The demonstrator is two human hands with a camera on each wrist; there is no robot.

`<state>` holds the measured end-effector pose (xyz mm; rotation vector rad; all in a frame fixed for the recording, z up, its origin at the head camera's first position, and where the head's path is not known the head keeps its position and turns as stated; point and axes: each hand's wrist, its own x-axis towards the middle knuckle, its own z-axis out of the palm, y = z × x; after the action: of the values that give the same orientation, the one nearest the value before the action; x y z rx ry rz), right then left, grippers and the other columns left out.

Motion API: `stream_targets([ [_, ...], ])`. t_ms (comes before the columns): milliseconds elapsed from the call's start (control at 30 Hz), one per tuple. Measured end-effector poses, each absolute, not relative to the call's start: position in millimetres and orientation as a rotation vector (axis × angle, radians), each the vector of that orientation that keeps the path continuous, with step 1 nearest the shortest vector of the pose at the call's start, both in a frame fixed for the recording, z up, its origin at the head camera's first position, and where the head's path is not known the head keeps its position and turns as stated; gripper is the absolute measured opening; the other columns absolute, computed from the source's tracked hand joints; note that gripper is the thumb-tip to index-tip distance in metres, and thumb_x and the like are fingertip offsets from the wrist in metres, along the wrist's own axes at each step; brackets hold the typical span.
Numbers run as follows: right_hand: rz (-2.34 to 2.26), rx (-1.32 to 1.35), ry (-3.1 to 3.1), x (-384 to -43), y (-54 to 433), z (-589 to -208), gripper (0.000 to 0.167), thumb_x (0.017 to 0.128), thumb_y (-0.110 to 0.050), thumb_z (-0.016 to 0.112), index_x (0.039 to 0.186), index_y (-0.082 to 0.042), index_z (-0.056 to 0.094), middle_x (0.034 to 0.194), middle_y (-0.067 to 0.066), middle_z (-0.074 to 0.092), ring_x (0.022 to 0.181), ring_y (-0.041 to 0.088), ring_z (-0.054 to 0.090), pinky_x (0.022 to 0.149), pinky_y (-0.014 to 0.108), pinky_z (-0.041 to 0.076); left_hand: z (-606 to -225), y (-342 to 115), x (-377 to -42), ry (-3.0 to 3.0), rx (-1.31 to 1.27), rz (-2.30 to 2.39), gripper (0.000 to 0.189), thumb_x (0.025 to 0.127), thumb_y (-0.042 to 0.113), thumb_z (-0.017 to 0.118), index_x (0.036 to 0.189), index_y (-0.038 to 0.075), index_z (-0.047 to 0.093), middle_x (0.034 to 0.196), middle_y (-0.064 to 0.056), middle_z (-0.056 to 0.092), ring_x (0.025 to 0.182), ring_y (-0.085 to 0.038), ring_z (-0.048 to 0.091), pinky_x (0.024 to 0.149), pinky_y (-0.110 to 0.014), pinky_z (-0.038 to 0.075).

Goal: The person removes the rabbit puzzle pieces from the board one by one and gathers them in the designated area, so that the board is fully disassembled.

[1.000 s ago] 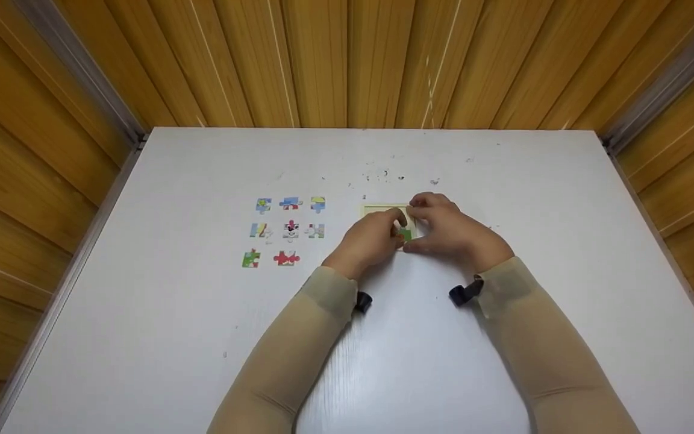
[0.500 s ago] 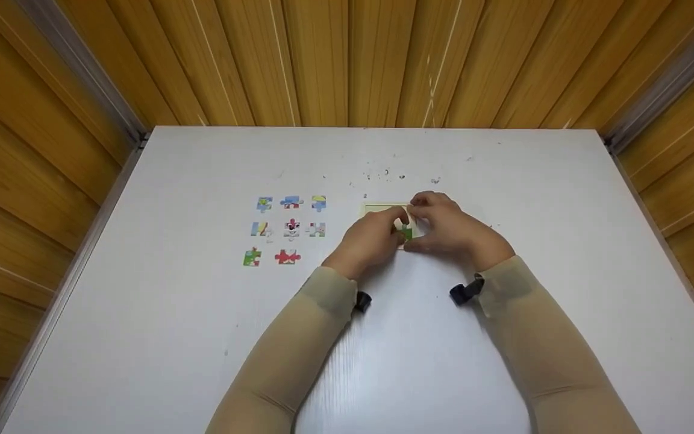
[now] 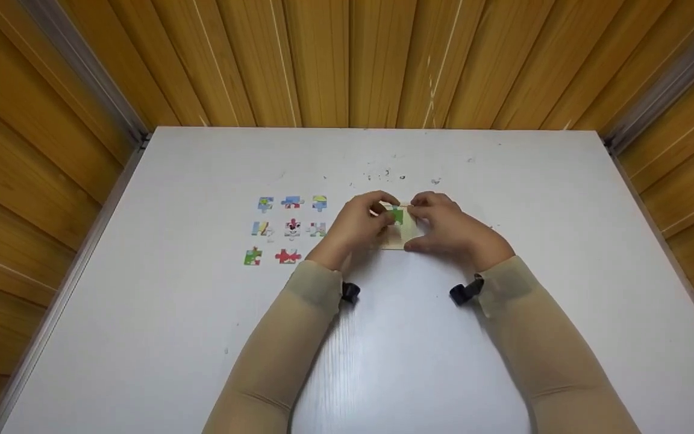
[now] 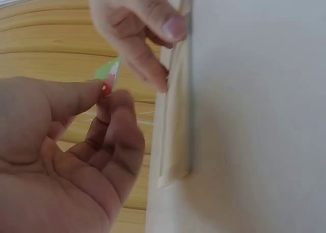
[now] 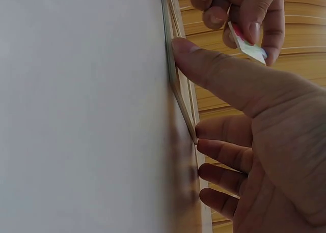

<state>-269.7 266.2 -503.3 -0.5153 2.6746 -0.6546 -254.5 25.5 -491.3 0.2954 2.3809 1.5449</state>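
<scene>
Above a shallow pale wooden puzzle tray (image 3: 391,244), my left hand (image 3: 356,223) pinches a jigsaw piece (image 3: 397,215) between thumb and fingertips. The piece is mostly green, with a red and white patch in the left wrist view. It is lifted clear of the tray and tilted. My right hand (image 3: 446,226) holds the tray's right side, its thumb (image 5: 186,46) at the near edge and its fingers (image 5: 221,150) at the far edge. Part of the tray is hidden behind my hands.
Left of the tray, several loose jigsaw pieces lie in rows on the white table (image 3: 160,301), among them a red piece (image 3: 288,257) and a green piece (image 3: 253,257). Wood-patterned walls (image 3: 317,66) enclose the table's back and sides.
My left hand has moved up and to the left with the green piece, away from the tray's lower right area. My right hand has stayed at the tray's right side.
</scene>
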Motion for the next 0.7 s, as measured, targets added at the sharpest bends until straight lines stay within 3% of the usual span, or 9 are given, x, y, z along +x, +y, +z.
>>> stream_targets([
  [200,-0.63,-0.518,2.667,-271,264,-499,0.094,0.094,-0.039,0.092,0.17,-0.005,0.049,0.178,0.013,0.037,0.171,0.038,0.025,0.139,0.062,0.027,-475,7,-253,2.208,0.199,1.837,0.033,0.109,0.006,0.074,0.142,0.002,0.069,0.11,-0.008,0.07,0.088,-0.013,0.075,0.085,-0.029,0.068],
  [700,-0.651,-0.502,2.673,-277,265,-499,0.092,0.094,-0.032,0.093,0.17,-0.005,0.049,0.176,0.013,0.038,0.167,0.038,0.03,0.139,0.06,0.027,-452,-57,-230,2.206,0.196,1.802,0.028,0.106,0.008,0.079,0.134,0.007,0.076,0.119,-0.014,0.073,0.095,-0.022,0.079,0.091,-0.036,0.07],
])
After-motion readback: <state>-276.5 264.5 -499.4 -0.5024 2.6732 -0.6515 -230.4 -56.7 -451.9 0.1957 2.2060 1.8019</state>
